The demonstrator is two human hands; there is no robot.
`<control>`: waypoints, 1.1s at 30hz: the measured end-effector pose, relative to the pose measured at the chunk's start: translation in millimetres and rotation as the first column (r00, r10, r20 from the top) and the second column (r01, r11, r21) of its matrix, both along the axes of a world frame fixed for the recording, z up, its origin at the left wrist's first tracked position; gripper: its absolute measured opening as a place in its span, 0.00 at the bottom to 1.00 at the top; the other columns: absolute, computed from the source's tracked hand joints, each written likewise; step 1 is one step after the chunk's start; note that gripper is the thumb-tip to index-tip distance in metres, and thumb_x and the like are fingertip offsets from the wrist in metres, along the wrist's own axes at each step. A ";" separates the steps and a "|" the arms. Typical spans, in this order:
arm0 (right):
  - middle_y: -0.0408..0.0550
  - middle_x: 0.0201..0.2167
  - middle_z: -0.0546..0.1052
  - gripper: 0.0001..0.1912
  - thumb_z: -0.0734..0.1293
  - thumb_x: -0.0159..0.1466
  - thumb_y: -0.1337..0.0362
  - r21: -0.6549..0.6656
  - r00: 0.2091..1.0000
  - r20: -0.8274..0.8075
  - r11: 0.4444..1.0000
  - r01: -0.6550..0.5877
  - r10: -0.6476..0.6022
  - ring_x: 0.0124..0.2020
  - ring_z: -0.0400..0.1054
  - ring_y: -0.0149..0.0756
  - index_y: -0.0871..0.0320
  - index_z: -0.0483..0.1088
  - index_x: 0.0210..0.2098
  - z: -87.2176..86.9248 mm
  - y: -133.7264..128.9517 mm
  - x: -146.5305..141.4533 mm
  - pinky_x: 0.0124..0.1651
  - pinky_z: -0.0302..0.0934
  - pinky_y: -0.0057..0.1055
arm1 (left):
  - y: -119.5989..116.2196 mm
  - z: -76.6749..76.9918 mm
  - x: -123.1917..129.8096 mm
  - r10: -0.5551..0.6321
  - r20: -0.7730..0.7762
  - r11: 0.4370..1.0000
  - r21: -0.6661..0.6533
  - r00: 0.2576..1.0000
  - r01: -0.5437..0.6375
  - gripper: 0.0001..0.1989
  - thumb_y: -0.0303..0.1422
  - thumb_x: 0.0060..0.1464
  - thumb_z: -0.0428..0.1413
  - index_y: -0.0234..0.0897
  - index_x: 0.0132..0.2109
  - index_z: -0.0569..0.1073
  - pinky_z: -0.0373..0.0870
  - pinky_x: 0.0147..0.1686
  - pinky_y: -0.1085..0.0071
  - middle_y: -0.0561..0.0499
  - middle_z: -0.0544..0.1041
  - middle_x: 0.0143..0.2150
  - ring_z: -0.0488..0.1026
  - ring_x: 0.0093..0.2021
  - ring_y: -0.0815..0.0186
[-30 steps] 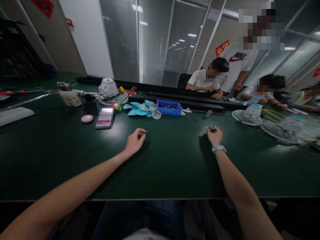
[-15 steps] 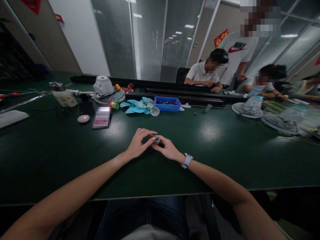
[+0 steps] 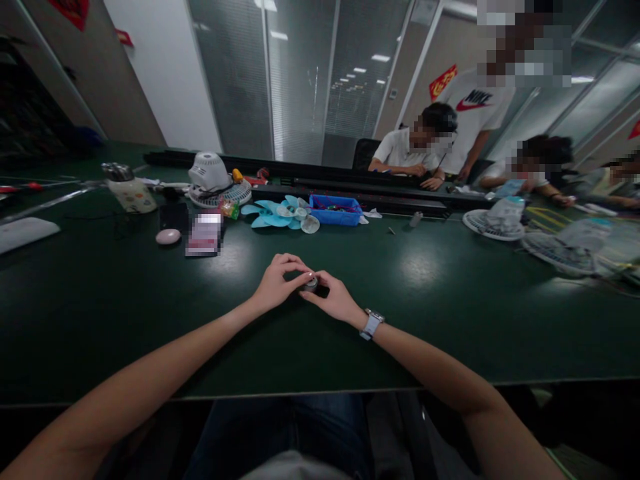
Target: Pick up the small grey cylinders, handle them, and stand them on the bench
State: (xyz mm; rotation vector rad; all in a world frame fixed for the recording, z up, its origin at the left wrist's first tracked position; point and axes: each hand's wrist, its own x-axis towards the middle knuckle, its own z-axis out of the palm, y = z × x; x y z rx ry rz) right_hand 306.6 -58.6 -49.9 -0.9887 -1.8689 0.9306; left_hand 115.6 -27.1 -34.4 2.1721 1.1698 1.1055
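Note:
A small round grey metal part (image 3: pixel 311 285) is held between my two hands over the middle of the green table. My right hand (image 3: pixel 338 300) wraps thumb and fingers around its right side, just beyond a watch with a pale strap (image 3: pixel 371 325). From the other side my left hand (image 3: pixel 276 283) reaches over, thumb and fingertips closed on the part's top and left edge. Fingers cover much of the part, and its exact kind is not clear.
Beyond my hands are light-blue fan blades (image 3: pixel 274 213), a blue bin (image 3: pixel 335 211) and a white fan housing (image 3: pixel 207 172). A phone (image 3: pixel 204 235) and pink oval object (image 3: pixel 168 237) lie left. More fan parts (image 3: pixel 500 217) stand right; people sit across the table (image 3: pixel 450 333).
My left thumb has shifted slightly over the top of the round part, which now looks tilted differently. Both hands stay in nearly the same place; the view has moved a little.

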 end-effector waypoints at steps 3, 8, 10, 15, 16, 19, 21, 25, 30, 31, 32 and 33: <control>0.46 0.42 0.78 0.19 0.74 0.57 0.55 -0.005 0.997 0.035 0.998 0.067 -0.067 0.44 0.72 0.37 0.55 0.71 0.44 4.7 -1.3 0.4 0.50 0.66 0.39 | 15.2 -6.0 -8.6 0.072 0.015 0.997 0.023 0.997 -0.072 0.11 0.43 0.57 0.59 0.46 0.42 0.82 0.63 0.52 0.60 0.49 0.76 0.43 0.67 0.49 0.58; 0.47 0.41 0.78 0.20 0.75 0.55 0.56 -0.008 0.994 0.053 0.996 0.092 -0.091 0.42 0.73 0.38 0.56 0.73 0.44 6.7 -1.0 2.0 0.47 0.67 0.39 | 31.4 -21.7 -17.5 0.107 -0.127 0.990 -0.075 0.986 -0.117 0.10 0.43 0.54 0.61 0.49 0.41 0.83 0.62 0.48 0.59 0.48 0.75 0.38 0.66 0.45 0.57; 0.47 0.42 0.79 0.20 0.75 0.55 0.55 -0.011 0.995 0.050 0.996 0.088 -0.088 0.42 0.73 0.38 0.56 0.73 0.44 5.4 -1.3 2.0 0.47 0.67 0.39 | 30.3 -24.2 -16.2 0.107 -0.196 0.985 -0.116 0.975 -0.132 0.09 0.43 0.53 0.61 0.51 0.40 0.83 0.62 0.47 0.59 0.48 0.75 0.37 0.66 0.43 0.56; 0.48 0.43 0.80 0.23 0.76 0.53 0.55 -0.096 0.996 -0.056 0.993 0.064 -0.070 0.43 0.74 0.39 0.55 0.74 0.46 -0.5 3.0 3.1 0.50 0.68 0.41 | 23.1 -22.0 -13.7 0.099 -0.230 0.983 -0.127 0.968 -0.131 0.11 0.45 0.52 0.61 0.52 0.41 0.83 0.60 0.46 0.59 0.48 0.74 0.36 0.65 0.41 0.56; 0.49 0.43 0.80 0.24 0.76 0.53 0.55 -0.131 0.993 -0.092 0.989 0.065 -0.077 0.44 0.74 0.40 0.56 0.74 0.47 -1.3 7.0 6.7 0.51 0.68 0.42 | 22.3 -21.5 -14.5 0.094 -0.216 0.986 -0.115 0.972 -0.120 0.12 0.45 0.53 0.61 0.51 0.43 0.83 0.61 0.45 0.60 0.48 0.74 0.36 0.65 0.42 0.56; 0.51 0.45 0.80 0.27 0.75 0.53 0.52 -0.190 0.963 -0.196 0.971 0.146 -0.183 0.45 0.75 0.42 0.57 0.74 0.49 -0.5 28.0 33.3 0.52 0.68 0.43 | 21.7 -21.5 -18.0 0.081 -0.167 0.993 -0.074 0.983 -0.095 0.17 0.45 0.58 0.55 0.47 0.50 0.80 0.62 0.45 0.61 0.47 0.76 0.37 0.67 0.42 0.57; 0.53 0.45 0.79 0.29 0.74 0.52 0.50 -0.133 0.915 -0.215 0.938 0.320 -0.342 0.44 0.75 0.43 0.59 0.73 0.49 3.1 46.7 65.6 0.51 0.68 0.43 | 22.0 -22.6 -19.6 0.100 -0.136 0.992 -0.058 0.986 -0.109 0.19 0.43 0.62 0.51 0.44 0.53 0.78 0.62 0.45 0.61 0.47 0.77 0.37 0.68 0.41 0.57; 0.56 0.42 0.80 0.30 0.73 0.51 0.49 0.140 0.682 -0.121 0.668 0.731 -0.721 0.40 0.75 0.45 0.62 0.75 0.47 11.8 76.6 147.6 0.49 0.67 0.43 | 22.5 -24.5 -19.6 0.147 -0.094 0.985 -0.078 0.985 -0.154 0.18 0.36 0.63 0.46 0.42 0.52 0.77 0.63 0.44 0.62 0.48 0.78 0.39 0.69 0.41 0.58; 0.58 0.36 0.80 0.25 0.72 0.53 0.54 0.177 0.320 0.062 0.326 0.929 -0.945 0.37 0.74 0.46 0.64 0.76 0.45 6.5 82.2 224.2 0.44 0.67 0.42 | 22.6 -23.9 -18.7 0.161 -0.093 0.979 -0.111 0.983 -0.171 0.18 0.31 0.61 0.44 0.40 0.48 0.78 0.63 0.45 0.63 0.50 0.78 0.37 0.69 0.43 0.58; 0.58 0.35 0.80 0.24 0.72 0.52 0.55 0.168 0.285 0.091 0.297 0.940 -0.954 0.37 0.74 0.47 0.64 0.76 0.44 3.4 81.3 232.4 0.44 0.66 0.42 | 22.7 -23.7 -18.8 0.165 -0.097 0.978 -0.116 0.982 -0.176 0.18 0.30 0.60 0.44 0.40 0.47 0.78 0.63 0.45 0.63 0.50 0.78 0.37 0.69 0.43 0.58; 0.58 0.35 0.80 0.23 0.72 0.52 0.56 0.160 0.257 0.114 0.273 0.948 -0.960 0.38 0.74 0.47 0.64 0.76 0.44 0.1 80.3 238.4 0.44 0.66 0.41 | 22.7 -23.6 -19.0 0.167 -0.100 0.977 -0.121 0.981 -0.178 0.18 0.30 0.60 0.44 0.40 0.46 0.78 0.63 0.45 0.63 0.50 0.78 0.37 0.69 0.43 0.57; 0.58 0.35 0.80 0.23 0.72 0.52 0.57 0.151 0.238 0.135 0.257 0.955 -0.962 0.38 0.74 0.47 0.64 0.76 0.43 -3.0 79.7 242.6 0.44 0.66 0.41 | 22.8 -23.5 -19.2 0.167 -0.103 0.976 -0.125 0.981 -0.179 0.18 0.30 0.59 0.44 0.40 0.45 0.79 0.64 0.45 0.63 0.50 0.78 0.37 0.69 0.43 0.57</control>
